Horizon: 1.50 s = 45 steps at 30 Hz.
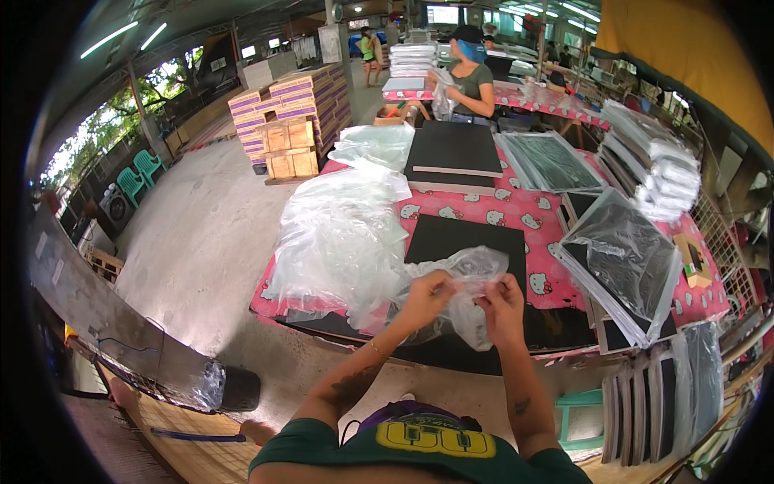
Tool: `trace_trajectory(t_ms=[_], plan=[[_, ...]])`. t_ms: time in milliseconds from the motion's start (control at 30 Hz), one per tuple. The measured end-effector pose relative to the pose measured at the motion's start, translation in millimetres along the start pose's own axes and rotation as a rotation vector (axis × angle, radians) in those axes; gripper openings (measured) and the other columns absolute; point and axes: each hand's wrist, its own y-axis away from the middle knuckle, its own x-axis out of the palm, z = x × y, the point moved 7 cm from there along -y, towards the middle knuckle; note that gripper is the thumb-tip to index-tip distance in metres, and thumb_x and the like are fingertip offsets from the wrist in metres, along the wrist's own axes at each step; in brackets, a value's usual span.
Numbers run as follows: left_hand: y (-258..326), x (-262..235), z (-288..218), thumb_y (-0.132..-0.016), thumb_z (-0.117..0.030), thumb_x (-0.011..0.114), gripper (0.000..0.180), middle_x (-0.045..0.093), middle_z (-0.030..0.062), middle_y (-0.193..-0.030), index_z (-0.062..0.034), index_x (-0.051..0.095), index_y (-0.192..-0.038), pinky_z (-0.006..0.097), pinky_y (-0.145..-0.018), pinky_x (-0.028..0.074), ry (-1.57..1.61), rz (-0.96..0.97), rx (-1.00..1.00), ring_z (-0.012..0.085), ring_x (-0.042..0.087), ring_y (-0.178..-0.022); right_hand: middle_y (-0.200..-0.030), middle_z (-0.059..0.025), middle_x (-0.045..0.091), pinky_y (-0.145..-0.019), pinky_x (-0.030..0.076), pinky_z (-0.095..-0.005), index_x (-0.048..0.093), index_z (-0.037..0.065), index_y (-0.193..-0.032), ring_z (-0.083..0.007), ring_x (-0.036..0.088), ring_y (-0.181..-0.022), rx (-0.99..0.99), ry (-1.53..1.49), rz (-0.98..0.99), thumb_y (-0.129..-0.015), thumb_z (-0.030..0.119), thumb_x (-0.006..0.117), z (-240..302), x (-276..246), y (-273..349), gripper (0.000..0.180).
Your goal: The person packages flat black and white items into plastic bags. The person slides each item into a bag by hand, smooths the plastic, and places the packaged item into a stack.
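Observation:
Between my hands is a crumpled clear plastic bag (476, 262), its edge pinched on both sides. My left hand (430, 297) closes on it from the left, and my right hand (502, 305) grips it a little further right. Beneath the bag lies a flat black panel (451, 234) on the pink patterned tablecloth (542, 242). Part of the bag hangs toward the table's near edge. Just left of my left hand spreads a large pile of clear plastic bags (334, 234).
Beyond the panel sit stacked black panels (455, 149). Plastic-wrapped panels (625, 250) lie to the right, with more standing upright (657, 403) below. Across the table a co-worker (472, 81) handles plastic. Stacked boxes (298, 113) stand at the far left, beside the concrete floor (193, 202).

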Motion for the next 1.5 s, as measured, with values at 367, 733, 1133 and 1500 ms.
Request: trace_trajectory(t_ms=[367, 733, 1133, 1500], plan=[[60, -124, 62, -0.088, -0.017, 0.061, 0.037, 0.060, 0.0092, -0.110, -0.0032, 0.045, -0.119, 0.038, -0.080, 0.053, 0.728, -0.139, -0.525, 0.0193, 0.061, -0.098, -0.091, -0.0048, 0.058, -0.070, 0.049, -0.0301, 0.050, 0.010, -0.125, -0.0129, 0.056, -0.078, 0.274, -0.629, 0.459, -0.091, 0.015, 0.053, 38, -38, 18, 0.035], [10, -36, -100, -0.082, -0.006, 0.055, 0.039, 0.062, 0.0126, -0.096, -0.0078, 0.053, -0.121, 0.033, -0.080, 0.046, 0.142, 0.554, 0.015, 0.0218, 0.059, -0.088, -0.102, -0.0161, 0.060, -0.074, 0.051, -0.0397, 0.066, 0.002, -0.089, -0.0332, 0.060, -0.097, 0.225, 2.029, 0.389, -0.080, 0.022, 0.065, 56, -8, 8, 0.022], [13, -147, -48, -0.078, -0.043, 0.068, 0.045, 0.059, 0.0160, -0.109, -0.0065, 0.064, -0.104, 0.046, -0.087, 0.046, -0.012, 0.295, 0.055, 0.0316, 0.059, -0.096, -0.083, -0.0127, 0.067, -0.065, 0.049, -0.0444, 0.067, 0.001, -0.085, -0.0286, 0.067, -0.076, 0.613, 1.498, 0.472, -0.078, 0.055, 0.063, 90, -118, 54, 0.055], [30, -110, -78, -0.093, -0.035, 0.053, 0.035, 0.068, 0.0086, -0.084, -0.0020, 0.066, -0.096, 0.034, -0.071, 0.051, 1.097, 0.509, -0.216, 0.0205, 0.065, -0.078, -0.105, -0.0063, 0.065, -0.092, 0.044, -0.0354, 0.061, 0.001, -0.112, -0.0177, 0.057, -0.103, 0.728, 0.904, 1.022, -0.088, 0.029, 0.063, 40, -78, 89, 0.037]])
